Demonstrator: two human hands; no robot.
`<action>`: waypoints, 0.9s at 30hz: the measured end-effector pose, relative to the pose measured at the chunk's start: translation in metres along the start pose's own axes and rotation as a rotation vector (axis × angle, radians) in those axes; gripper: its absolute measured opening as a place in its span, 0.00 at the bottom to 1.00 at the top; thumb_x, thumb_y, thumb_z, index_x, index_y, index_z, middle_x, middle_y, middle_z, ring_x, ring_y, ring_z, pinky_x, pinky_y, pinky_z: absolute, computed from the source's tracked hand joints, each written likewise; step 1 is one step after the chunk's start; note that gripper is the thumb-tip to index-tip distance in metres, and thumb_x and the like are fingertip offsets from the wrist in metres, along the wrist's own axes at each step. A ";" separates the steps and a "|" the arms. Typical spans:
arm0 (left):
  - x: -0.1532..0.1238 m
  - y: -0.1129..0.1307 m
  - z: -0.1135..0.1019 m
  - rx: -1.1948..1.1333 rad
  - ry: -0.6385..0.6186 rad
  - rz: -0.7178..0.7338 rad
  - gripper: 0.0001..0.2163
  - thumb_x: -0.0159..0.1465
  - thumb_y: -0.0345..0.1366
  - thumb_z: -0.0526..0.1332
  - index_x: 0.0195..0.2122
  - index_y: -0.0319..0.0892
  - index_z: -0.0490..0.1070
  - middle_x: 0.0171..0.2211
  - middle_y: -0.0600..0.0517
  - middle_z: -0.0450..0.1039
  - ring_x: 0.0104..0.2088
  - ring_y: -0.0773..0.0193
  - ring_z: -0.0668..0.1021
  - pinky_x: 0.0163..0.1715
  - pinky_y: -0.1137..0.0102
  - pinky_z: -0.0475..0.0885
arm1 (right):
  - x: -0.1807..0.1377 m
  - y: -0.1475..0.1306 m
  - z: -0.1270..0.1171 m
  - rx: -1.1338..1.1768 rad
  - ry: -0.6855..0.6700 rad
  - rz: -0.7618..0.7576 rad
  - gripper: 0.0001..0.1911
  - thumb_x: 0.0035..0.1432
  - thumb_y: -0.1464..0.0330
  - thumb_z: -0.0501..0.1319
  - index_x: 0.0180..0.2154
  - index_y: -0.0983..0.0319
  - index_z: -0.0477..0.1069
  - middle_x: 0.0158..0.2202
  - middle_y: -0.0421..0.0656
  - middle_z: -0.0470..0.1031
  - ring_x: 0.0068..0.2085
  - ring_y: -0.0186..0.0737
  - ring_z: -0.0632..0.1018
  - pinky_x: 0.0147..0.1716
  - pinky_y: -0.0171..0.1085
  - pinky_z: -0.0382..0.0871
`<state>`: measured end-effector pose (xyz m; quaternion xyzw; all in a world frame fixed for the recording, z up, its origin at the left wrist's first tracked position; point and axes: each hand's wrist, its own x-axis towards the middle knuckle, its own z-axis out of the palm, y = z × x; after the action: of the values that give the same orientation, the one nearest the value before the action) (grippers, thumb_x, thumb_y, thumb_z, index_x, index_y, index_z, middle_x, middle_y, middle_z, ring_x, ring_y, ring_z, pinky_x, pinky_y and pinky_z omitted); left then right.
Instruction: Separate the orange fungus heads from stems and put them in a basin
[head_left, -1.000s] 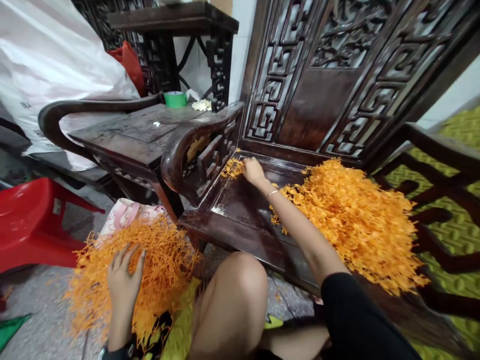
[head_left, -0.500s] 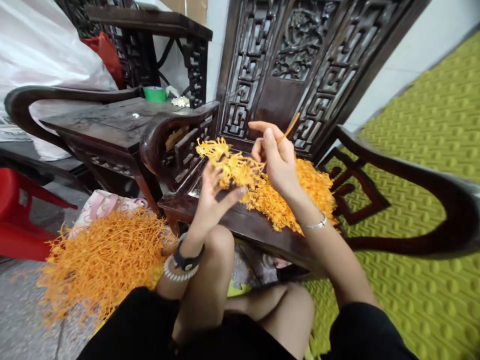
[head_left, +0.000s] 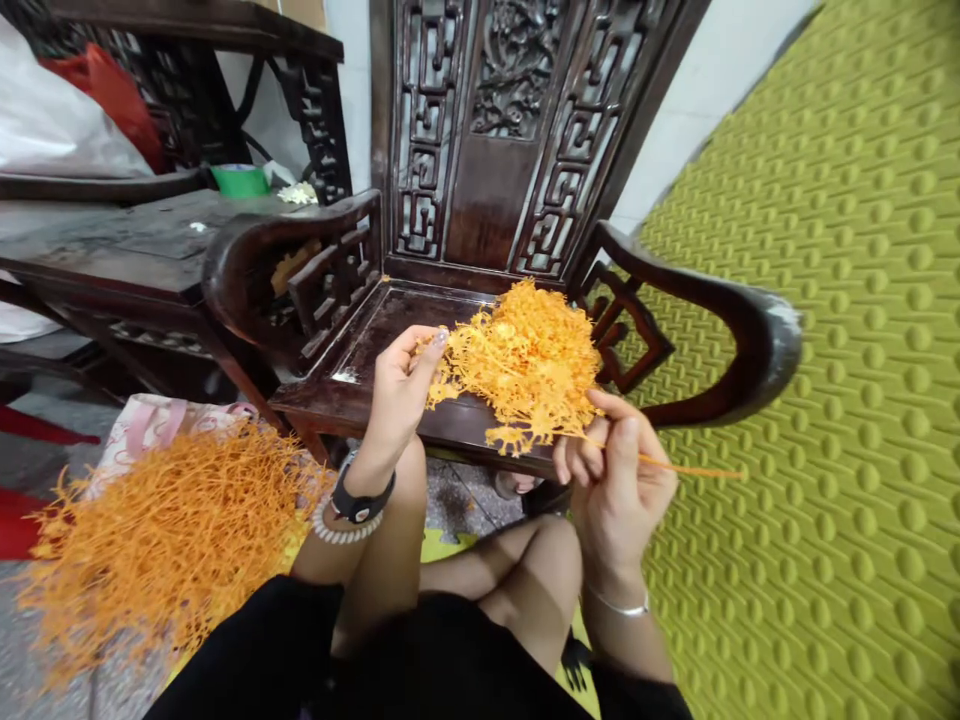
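My right hand (head_left: 626, 485) is closed around the thin stem of an orange artificial sprig (head_left: 697, 470). The stem's bare end points right, while its branched, frilly head lies to the left over the chair's front edge. My left hand (head_left: 401, 395) pinches thumb to finger at another pale orange branched tip, an orange sprig (head_left: 442, 385); its stem is hidden. Behind both hands, a heap of frilly orange pieces (head_left: 544, 330) covers the right part of the dark wooden chair seat (head_left: 427, 310). Down on the left lies a big pile of orange stemmed sprigs (head_left: 187, 510).
A carved chair back (head_left: 487, 220) rises behind the seat, between curved armrests. On the dark side table (head_left: 135, 250) stands a green tape roll (head_left: 240, 180). A pink-and-white bag (head_left: 150, 425) lies under the floor pile. Yellow-green bumpy matting (head_left: 840, 400) fills the right side.
My right hand has come down and toward me, to the right of the heap, with the stem now pointing right. My left hand has closed from spread fingers into a pinch. The view has shifted right.
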<state>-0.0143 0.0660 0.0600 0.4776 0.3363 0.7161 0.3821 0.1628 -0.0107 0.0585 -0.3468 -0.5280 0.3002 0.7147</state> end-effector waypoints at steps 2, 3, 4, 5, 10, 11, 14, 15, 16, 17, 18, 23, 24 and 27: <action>0.007 0.006 0.003 0.016 0.014 0.069 0.11 0.61 0.46 0.64 0.30 0.44 0.72 0.20 0.58 0.60 0.20 0.72 0.62 0.18 0.76 0.58 | -0.006 0.001 -0.014 -0.117 -0.187 0.051 0.15 0.66 0.63 0.55 0.52 0.48 0.72 0.20 0.35 0.61 0.18 0.31 0.65 0.20 0.34 0.69; 0.011 0.009 0.003 0.028 0.010 0.103 0.10 0.61 0.45 0.64 0.30 0.45 0.72 0.22 0.57 0.62 0.21 0.71 0.64 0.21 0.76 0.61 | -0.008 0.001 -0.022 -0.197 -0.339 0.097 0.17 0.64 0.63 0.57 0.54 0.48 0.71 0.26 0.39 0.70 0.24 0.34 0.72 0.26 0.37 0.74; 0.014 0.013 0.003 0.041 -0.013 0.125 0.09 0.61 0.45 0.64 0.30 0.45 0.72 0.24 0.56 0.65 0.24 0.70 0.67 0.24 0.76 0.65 | -0.008 0.002 -0.032 -0.275 -0.484 0.141 0.19 0.62 0.63 0.60 0.55 0.48 0.71 0.36 0.44 0.76 0.33 0.39 0.78 0.35 0.41 0.78; 0.017 0.016 0.002 0.056 -0.057 0.129 0.09 0.61 0.44 0.64 0.31 0.45 0.73 0.28 0.55 0.68 0.27 0.69 0.70 0.29 0.76 0.68 | -0.006 0.003 -0.041 -0.330 -0.566 0.157 0.19 0.61 0.61 0.61 0.55 0.48 0.72 0.47 0.47 0.76 0.44 0.44 0.79 0.42 0.45 0.78; 0.009 0.022 0.014 0.087 -0.337 -0.002 0.07 0.62 0.43 0.64 0.33 0.47 0.75 0.33 0.52 0.72 0.32 0.66 0.74 0.32 0.73 0.72 | 0.012 0.012 -0.055 -0.227 -0.213 0.011 0.26 0.59 0.49 0.58 0.57 0.49 0.70 0.63 0.46 0.65 0.62 0.51 0.68 0.61 0.53 0.65; 0.005 0.021 0.020 0.083 -0.366 -0.015 0.06 0.62 0.42 0.64 0.32 0.47 0.75 0.30 0.52 0.71 0.29 0.66 0.73 0.29 0.73 0.71 | 0.015 0.013 -0.049 -0.206 -0.220 0.035 0.28 0.56 0.49 0.62 0.55 0.50 0.70 0.59 0.47 0.70 0.60 0.50 0.72 0.59 0.52 0.67; -0.010 0.014 0.032 0.051 -0.417 -0.050 0.05 0.61 0.40 0.65 0.32 0.46 0.75 0.30 0.52 0.71 0.26 0.68 0.71 0.25 0.74 0.69 | 0.020 0.021 -0.023 -0.197 -0.340 0.192 0.21 0.48 0.53 0.71 0.41 0.57 0.76 0.41 0.47 0.79 0.43 0.46 0.80 0.45 0.46 0.77; -0.014 0.012 0.033 0.023 -0.418 -0.075 0.04 0.60 0.39 0.66 0.33 0.46 0.75 0.32 0.52 0.71 0.27 0.68 0.71 0.25 0.75 0.69 | 0.020 0.023 -0.016 -0.186 -0.346 0.233 0.17 0.48 0.54 0.70 0.36 0.58 0.76 0.35 0.45 0.79 0.38 0.44 0.80 0.40 0.44 0.78; -0.017 0.010 0.032 -0.021 -0.414 -0.119 0.05 0.59 0.38 0.68 0.34 0.47 0.75 0.33 0.52 0.72 0.27 0.69 0.71 0.25 0.75 0.69 | 0.020 0.026 -0.011 -0.165 -0.324 0.255 0.15 0.50 0.55 0.69 0.34 0.59 0.75 0.32 0.43 0.78 0.35 0.42 0.79 0.37 0.42 0.77; -0.020 0.009 0.028 -0.078 -0.404 -0.181 0.07 0.57 0.38 0.69 0.36 0.48 0.76 0.34 0.52 0.71 0.26 0.70 0.70 0.24 0.75 0.68 | 0.020 0.029 -0.008 -0.133 -0.276 0.260 0.14 0.52 0.55 0.68 0.33 0.59 0.74 0.30 0.42 0.77 0.33 0.40 0.78 0.35 0.41 0.77; -0.023 0.007 0.023 -0.142 -0.384 -0.255 0.09 0.56 0.38 0.70 0.38 0.49 0.75 0.34 0.53 0.71 0.24 0.72 0.68 0.22 0.76 0.67 | 0.019 0.031 -0.007 -0.093 -0.206 0.256 0.13 0.54 0.55 0.66 0.33 0.58 0.73 0.30 0.41 0.76 0.32 0.39 0.78 0.35 0.41 0.76; -0.041 -0.005 -0.013 -0.393 -0.211 -0.541 0.14 0.58 0.44 0.66 0.44 0.49 0.75 0.32 0.53 0.70 0.17 0.76 0.57 0.14 0.76 0.57 | 0.020 0.032 -0.015 0.151 -0.057 0.366 0.13 0.60 0.54 0.56 0.33 0.57 0.67 0.30 0.42 0.73 0.30 0.39 0.76 0.31 0.43 0.74; -0.046 -0.009 -0.018 -0.416 -0.183 -0.572 0.14 0.60 0.46 0.64 0.46 0.49 0.75 0.33 0.52 0.71 0.17 0.76 0.57 0.15 0.76 0.58 | 0.020 0.030 -0.014 0.182 -0.075 0.393 0.14 0.61 0.54 0.54 0.32 0.57 0.65 0.29 0.42 0.71 0.29 0.39 0.74 0.29 0.42 0.73; -0.062 -0.016 -0.020 -0.397 -0.181 -0.613 0.16 0.64 0.46 0.61 0.52 0.51 0.71 0.38 0.52 0.73 0.19 0.76 0.62 0.18 0.77 0.61 | 0.021 0.022 -0.007 0.260 -0.107 0.457 0.16 0.63 0.53 0.50 0.29 0.57 0.59 0.27 0.40 0.65 0.22 0.33 0.65 0.23 0.38 0.66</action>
<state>-0.0144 0.0178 0.0139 0.3329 0.2831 0.5745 0.6920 0.1734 0.0176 0.0504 -0.3459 -0.4303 0.5369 0.6380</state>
